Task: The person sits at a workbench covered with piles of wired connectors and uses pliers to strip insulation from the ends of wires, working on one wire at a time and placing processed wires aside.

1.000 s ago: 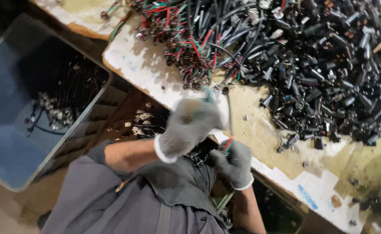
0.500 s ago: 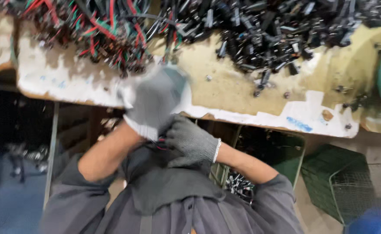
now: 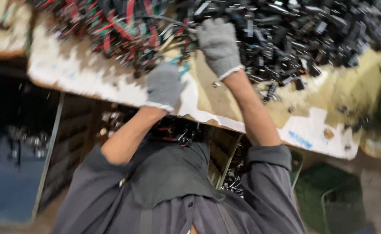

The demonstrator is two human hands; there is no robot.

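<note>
wire bundle [image 3: 125, 34], red/green/black strands, tangled, at the bench's far edge, left part; top cut off by frame. right hand [image 3: 218, 45] in grey knit glove reaches into it where it meets the black connector pile [image 3: 312, 30]; fingers buried, can't tell if closed on anything. left hand [image 3: 164, 84], same glove, curled at the bundle's near fringe, teal bit beside it, grip unclear. all motion-blurred. bench [image 3: 225, 99]: worn yellowish top, chipped white near edge. blue bin [image 3: 4, 195] lower left, dim.
</note>
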